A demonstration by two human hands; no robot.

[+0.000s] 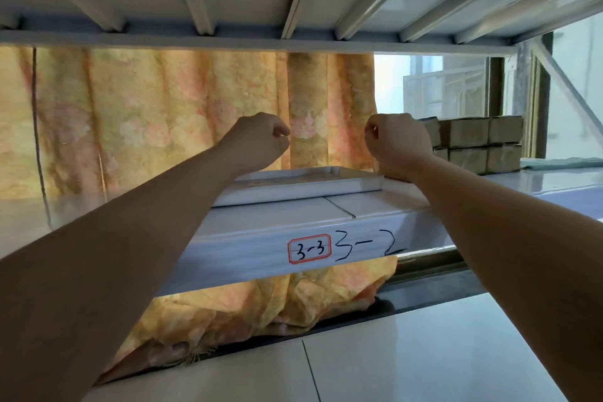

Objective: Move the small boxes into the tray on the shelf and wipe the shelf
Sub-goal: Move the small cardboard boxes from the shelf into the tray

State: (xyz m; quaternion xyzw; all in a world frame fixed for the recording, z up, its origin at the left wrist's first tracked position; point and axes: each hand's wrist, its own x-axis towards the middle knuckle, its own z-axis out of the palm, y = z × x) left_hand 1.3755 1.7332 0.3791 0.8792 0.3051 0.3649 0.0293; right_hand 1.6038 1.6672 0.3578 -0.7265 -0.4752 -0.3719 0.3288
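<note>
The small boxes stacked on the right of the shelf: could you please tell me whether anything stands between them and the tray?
Nothing resting on the shelf is visible between them. The right hand is raised between the small boxes and the tray, hiding part of that gap.

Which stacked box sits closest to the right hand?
The top-row leftmost box, partly hidden behind the right hand; the others lie further right or underneath.

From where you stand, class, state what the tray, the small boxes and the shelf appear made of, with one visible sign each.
Tray: plastic or coated metal, uncertain; smooth white with raised rim.
Small boxes: probably cardboard; dull brown, squared faces.
Shelf: likely painted metal; glossy white, reflective, folded front edge.
</note>
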